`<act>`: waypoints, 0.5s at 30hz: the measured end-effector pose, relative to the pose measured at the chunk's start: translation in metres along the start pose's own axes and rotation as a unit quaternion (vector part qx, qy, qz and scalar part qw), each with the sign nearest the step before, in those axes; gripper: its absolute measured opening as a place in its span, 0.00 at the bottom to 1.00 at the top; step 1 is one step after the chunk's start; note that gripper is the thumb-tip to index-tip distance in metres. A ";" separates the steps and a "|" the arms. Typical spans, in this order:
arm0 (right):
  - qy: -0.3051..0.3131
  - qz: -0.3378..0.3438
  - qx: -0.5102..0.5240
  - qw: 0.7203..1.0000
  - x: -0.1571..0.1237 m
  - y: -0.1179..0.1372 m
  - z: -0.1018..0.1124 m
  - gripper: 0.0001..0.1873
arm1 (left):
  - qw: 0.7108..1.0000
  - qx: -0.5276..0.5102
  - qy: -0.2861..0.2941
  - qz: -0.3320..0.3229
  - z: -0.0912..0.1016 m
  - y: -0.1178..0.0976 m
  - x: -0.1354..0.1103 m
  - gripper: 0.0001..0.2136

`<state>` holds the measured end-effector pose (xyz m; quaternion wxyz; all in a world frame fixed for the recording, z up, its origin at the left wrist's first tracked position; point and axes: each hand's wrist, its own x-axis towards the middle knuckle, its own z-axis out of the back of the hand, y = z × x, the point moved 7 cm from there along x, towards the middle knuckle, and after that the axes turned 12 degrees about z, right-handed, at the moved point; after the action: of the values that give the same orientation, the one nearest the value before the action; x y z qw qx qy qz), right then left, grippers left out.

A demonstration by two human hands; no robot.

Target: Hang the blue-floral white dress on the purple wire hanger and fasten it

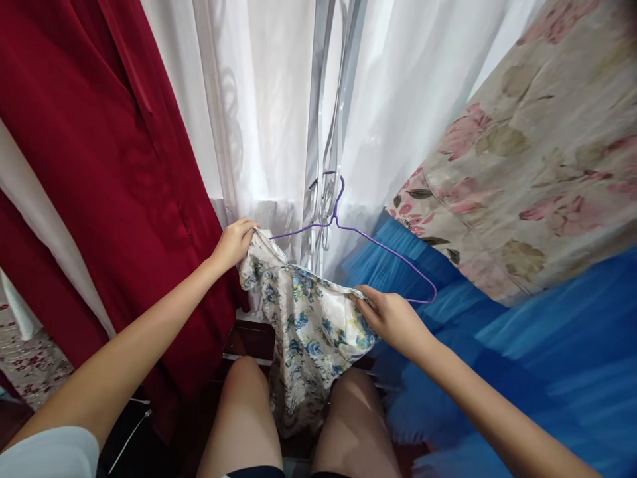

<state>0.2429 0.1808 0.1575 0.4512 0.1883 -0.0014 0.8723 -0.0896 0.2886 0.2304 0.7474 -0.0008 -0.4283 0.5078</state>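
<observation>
A white garment with blue and yellow flowers (pixel 308 332) hangs between my two hands and drops down between my knees. My left hand (pixel 237 240) pinches its upper left corner. At its upper right edge, my right hand (pixel 385 313) grips the cloth between thumb and fingers. A purple hanger (pixel 371 240) sits just behind it, with its left arm running into the garment near my left hand. The hanger's right arm is bare and passes behind my right hand. Its hook (pixel 341 182) is up among white hanging straps (pixel 320 133).
Dark red cloth (pixel 114 166) hangs at the left. White curtains (pixel 273 99) cover the back. On the right hang a beige floral fabric (pixel 537 166) and blue tulle (pixel 497 372). My knees (pixel 243 411) are below the garment.
</observation>
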 end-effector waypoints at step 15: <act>-0.125 -0.031 0.082 0.988 -0.027 -0.014 0.021 0.37 | 0.997 -0.064 -0.029 0.026 -0.015 -0.071 -0.012 0.11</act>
<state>0.2752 0.1646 0.1658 0.4571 0.3320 0.0199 0.8249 -0.0279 0.2519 0.2442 0.7200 -0.0453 -0.4811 0.4980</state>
